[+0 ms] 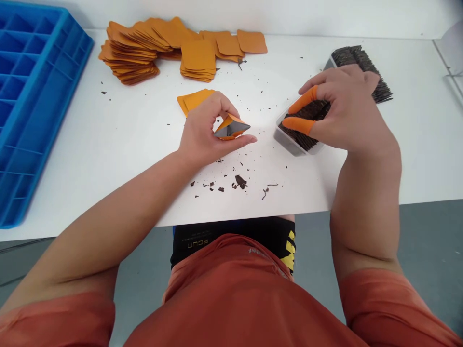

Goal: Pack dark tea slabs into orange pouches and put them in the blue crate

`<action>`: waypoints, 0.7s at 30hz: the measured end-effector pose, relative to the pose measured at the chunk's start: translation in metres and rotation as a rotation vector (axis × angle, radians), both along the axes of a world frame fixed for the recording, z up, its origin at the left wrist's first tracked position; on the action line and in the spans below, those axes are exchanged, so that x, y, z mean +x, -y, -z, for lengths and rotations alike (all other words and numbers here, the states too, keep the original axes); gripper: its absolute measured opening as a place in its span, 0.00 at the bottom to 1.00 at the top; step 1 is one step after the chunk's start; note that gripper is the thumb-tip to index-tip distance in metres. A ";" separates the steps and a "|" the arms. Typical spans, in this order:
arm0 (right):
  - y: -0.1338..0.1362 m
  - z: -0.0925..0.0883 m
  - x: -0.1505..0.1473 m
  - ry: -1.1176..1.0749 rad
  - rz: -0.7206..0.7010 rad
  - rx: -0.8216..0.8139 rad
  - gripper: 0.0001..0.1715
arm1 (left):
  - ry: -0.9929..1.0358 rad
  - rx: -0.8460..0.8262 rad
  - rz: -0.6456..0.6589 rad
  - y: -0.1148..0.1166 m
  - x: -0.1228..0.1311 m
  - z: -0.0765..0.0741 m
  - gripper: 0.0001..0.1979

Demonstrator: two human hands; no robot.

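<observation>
My left hand (198, 129) is curled around a small orange pouch (231, 129), holding it between thumb and fingers. The pouch's mouth gapes and shows a silvery inside. Over a clear plastic box (289, 145) hovers my right hand (343, 108), with orange finger covers on the thumb and index finger. Those two fingers are spread, and I see nothing held in them. Thin dark brown pieces (300, 134) stand in packed rows in the box, partly hidden under the hand. Another orange pouch (191, 100) lies flat just behind my left hand.
Stacks of orange pouches (144, 43) fan out along the back of the white table (126, 144). A blue divided crate (68, 62) stands at the left. More dark pieces (365, 65) sit beyond the box. Dark crumbs (240, 181) are scattered near the front edge.
</observation>
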State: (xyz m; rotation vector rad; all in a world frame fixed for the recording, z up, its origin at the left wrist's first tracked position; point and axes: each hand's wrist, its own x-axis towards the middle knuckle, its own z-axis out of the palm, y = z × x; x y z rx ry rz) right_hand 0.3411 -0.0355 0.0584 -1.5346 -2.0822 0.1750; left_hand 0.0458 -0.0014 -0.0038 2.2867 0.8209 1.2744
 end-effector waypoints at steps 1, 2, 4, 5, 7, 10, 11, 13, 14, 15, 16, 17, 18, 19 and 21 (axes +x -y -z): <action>0.000 0.000 0.003 0.015 -0.036 -0.032 0.20 | 0.003 -0.004 -0.002 0.000 0.000 0.000 0.24; 0.001 0.000 0.004 0.030 -0.069 -0.056 0.21 | 0.009 -0.007 -0.004 0.000 0.000 0.001 0.23; 0.002 0.000 0.007 0.056 -0.118 -0.053 0.20 | 0.027 -0.010 -0.009 -0.002 -0.001 0.002 0.23; 0.003 0.000 0.008 0.065 -0.137 -0.030 0.19 | 0.034 -0.009 -0.013 -0.004 -0.001 0.003 0.24; 0.004 0.002 0.011 0.062 -0.173 0.032 0.15 | 0.042 -0.004 -0.021 -0.008 -0.002 0.005 0.25; 0.004 0.005 0.015 0.014 -0.214 0.082 0.13 | 0.045 0.002 -0.027 -0.012 -0.004 0.006 0.26; 0.003 0.006 0.015 0.006 -0.213 0.084 0.13 | 0.045 0.003 -0.026 -0.012 -0.004 0.006 0.26; 0.003 0.009 0.016 0.022 -0.188 0.066 0.13 | 0.041 0.001 -0.023 -0.012 -0.005 0.006 0.26; 0.003 0.010 0.016 0.039 -0.168 0.051 0.14 | 0.039 -0.003 -0.023 -0.012 -0.005 0.007 0.26; 0.002 0.011 0.015 0.056 -0.149 0.035 0.16 | 0.038 -0.008 -0.021 -0.011 -0.004 0.007 0.26; 0.002 0.012 0.015 0.069 -0.132 0.020 0.17 | 0.039 -0.011 -0.017 -0.011 -0.004 0.007 0.26; 0.001 0.013 0.015 0.079 -0.120 0.009 0.18 | 0.039 -0.015 -0.011 -0.011 -0.004 0.008 0.27; 0.001 0.014 0.015 0.083 -0.111 0.007 0.17 | 0.039 -0.018 -0.005 -0.011 -0.004 0.008 0.27; 0.000 0.015 0.015 0.085 -0.110 0.007 0.15 | 0.039 -0.022 0.000 -0.011 -0.004 0.009 0.27; 0.000 0.016 0.014 0.085 -0.134 0.008 0.12 | 0.039 -0.029 0.003 -0.011 -0.004 0.009 0.27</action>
